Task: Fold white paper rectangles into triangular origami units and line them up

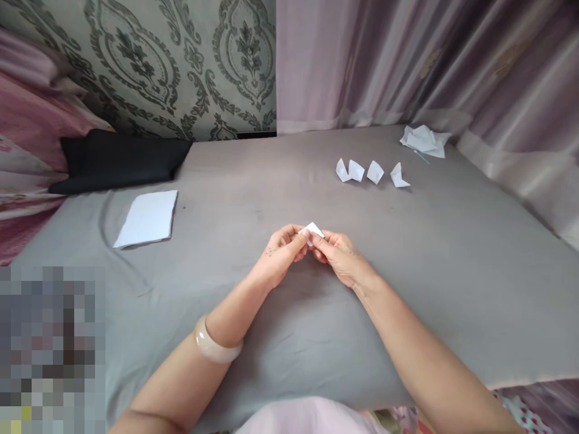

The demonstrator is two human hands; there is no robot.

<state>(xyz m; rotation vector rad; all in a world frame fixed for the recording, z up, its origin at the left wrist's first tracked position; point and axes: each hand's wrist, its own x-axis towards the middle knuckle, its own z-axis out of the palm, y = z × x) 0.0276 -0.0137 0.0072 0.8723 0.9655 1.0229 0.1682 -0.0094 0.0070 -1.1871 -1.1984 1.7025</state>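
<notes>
We see soft, even daylight, brightest through the curtains [407, 60] at upper right. Shadows on the grey bed [253, 181] are faint. The wide lens bends the edges; a pixelated block [52, 349] masks the lower left corner.

1. Bed sheet [253, 181]: plain grey.
2. Folded paper piece [313, 229], paper stack [147, 218], small folded pieces [371, 172]: white.
3. Cushion [117, 160]: black.
4. Wall [181, 60]: grey-green damask pattern.
5. Curtain [407, 54]: mauve.
6. Bangle [216, 348]: cream.
</notes>
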